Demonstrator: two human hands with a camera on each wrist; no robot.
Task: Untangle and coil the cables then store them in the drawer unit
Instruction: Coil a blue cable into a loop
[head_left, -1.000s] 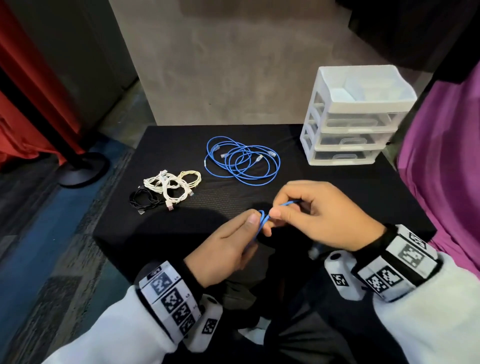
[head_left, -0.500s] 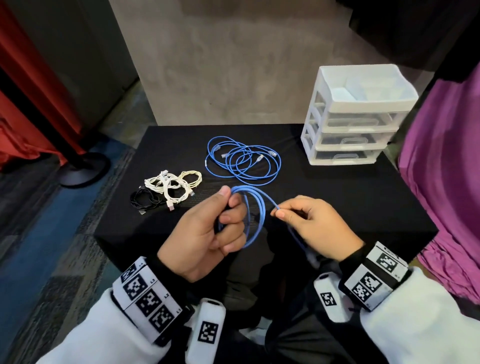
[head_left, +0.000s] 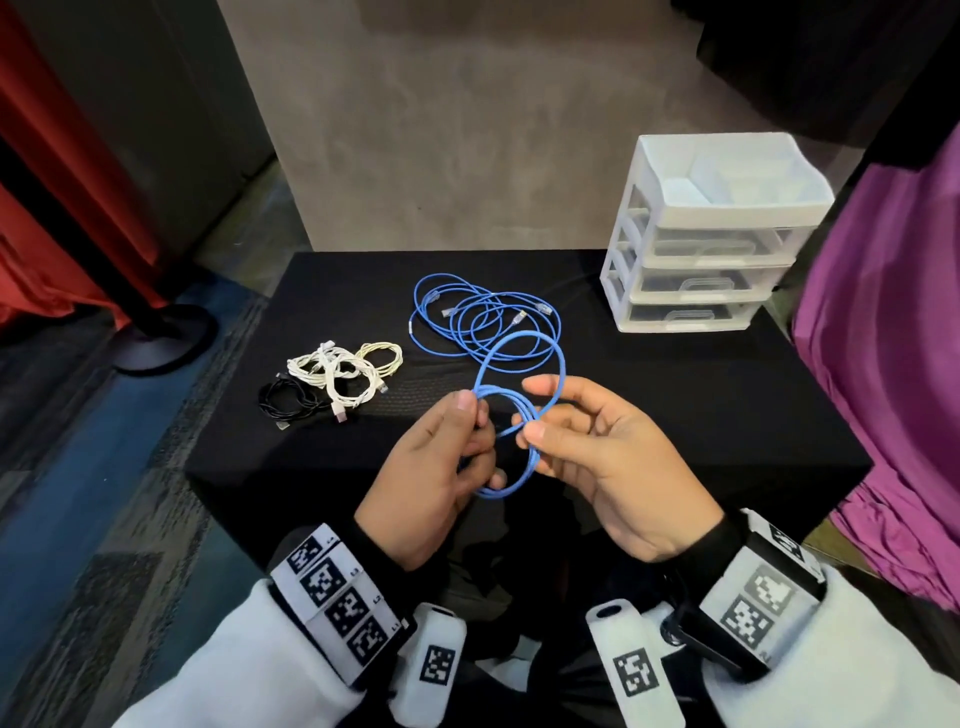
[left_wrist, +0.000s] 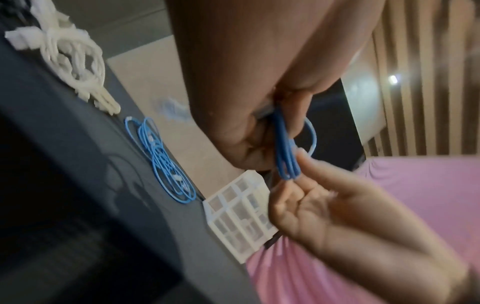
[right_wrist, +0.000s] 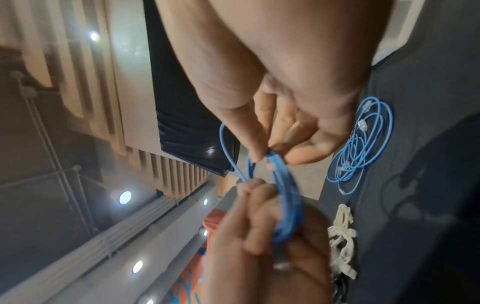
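A thin blue cable (head_left: 521, 415), wound in loose loops, is held up between the left hand (head_left: 441, 467) and right hand (head_left: 597, 457); beyond them lie more blue cables (head_left: 483, 317), white and black bundles (head_left: 332, 379) left, a white drawer unit (head_left: 711, 234) right

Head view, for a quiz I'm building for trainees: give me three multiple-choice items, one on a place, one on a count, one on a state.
1. Where does the drawer unit stand on the table?
A. far right corner
B. near left corner
C. centre

2. How many drawer fronts with handles does it show?
A. one
B. three
C. five

3. What state is the blue cable between the hands in?
A. lying flat on the table
B. wound in loops, held by both hands
C. inside a drawer

Answers: 1 A, it sits at the far right. 2 B, three stacked handles show. 3 B, left hand and right hand hold its loops.
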